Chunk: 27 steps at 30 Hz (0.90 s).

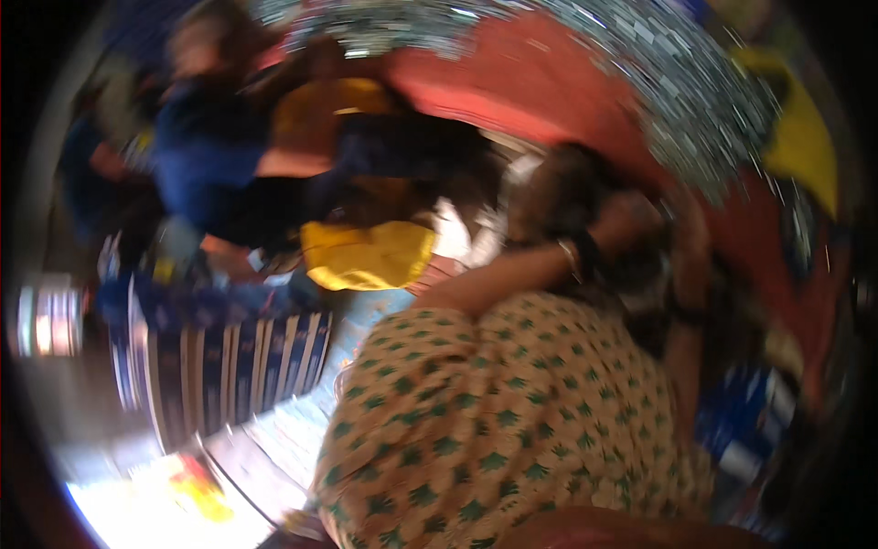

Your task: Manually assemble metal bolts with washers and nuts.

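Motion smears the whole picture. My left forearm, with a bracelet and a dark band at the wrist, reaches up and right, and my left hand ends it at right of centre. Close beside it, my right hand is raised above a dark wristband. Both hands are nearest to a dark rounded shape whose kind is too blurred to make out. Their fingers are smeared, so any hold is hidden. Below the hands, my tan garment with green motifs fills the lower middle.
A red surface bears a heap of small shiny grey pieces. People sit at the upper left, near yellow cloth. Blue boxes stand in a row at left. A blue-and-white package lies at lower right.
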{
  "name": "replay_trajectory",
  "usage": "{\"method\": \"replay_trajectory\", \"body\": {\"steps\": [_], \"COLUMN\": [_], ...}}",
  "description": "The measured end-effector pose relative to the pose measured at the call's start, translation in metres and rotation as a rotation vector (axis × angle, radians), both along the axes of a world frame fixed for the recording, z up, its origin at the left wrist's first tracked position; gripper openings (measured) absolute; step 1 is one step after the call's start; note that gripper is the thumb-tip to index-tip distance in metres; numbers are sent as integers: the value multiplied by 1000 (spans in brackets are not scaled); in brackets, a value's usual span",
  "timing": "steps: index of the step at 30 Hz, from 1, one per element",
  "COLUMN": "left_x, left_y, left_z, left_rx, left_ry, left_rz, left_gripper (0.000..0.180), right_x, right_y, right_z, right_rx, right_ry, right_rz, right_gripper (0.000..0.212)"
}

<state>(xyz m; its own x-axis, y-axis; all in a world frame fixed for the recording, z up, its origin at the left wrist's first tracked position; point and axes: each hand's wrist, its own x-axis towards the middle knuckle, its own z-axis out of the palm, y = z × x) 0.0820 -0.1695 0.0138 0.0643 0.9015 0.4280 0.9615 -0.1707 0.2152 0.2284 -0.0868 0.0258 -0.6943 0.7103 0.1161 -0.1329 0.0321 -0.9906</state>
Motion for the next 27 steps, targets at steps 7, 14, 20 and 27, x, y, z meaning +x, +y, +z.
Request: {"method": "replay_trajectory", "body": {"steps": [7, 14, 20, 27], "left_x": [-11, 3, 14, -13], "left_y": [-4, -3, -1, 2], "left_z": [-9, -21, -14, -14], "left_rx": [-221, -223, -426, -250], "left_ry": [-1851, -1881, -1533, -1357], "left_rz": [21, 17, 35, 121], "left_gripper": [11, 11, 23, 24], "right_x": [7, 14, 71, 145], "right_y": [-40, -46, -34, 55], "right_z": [29, 12, 19, 40], "right_rx": [186, 79, 118, 512], "right_ry": [80, 99, -2, -351], "right_rz": [-163, -49, -390, -798], "right_gripper": [66, 70, 64, 51]}}
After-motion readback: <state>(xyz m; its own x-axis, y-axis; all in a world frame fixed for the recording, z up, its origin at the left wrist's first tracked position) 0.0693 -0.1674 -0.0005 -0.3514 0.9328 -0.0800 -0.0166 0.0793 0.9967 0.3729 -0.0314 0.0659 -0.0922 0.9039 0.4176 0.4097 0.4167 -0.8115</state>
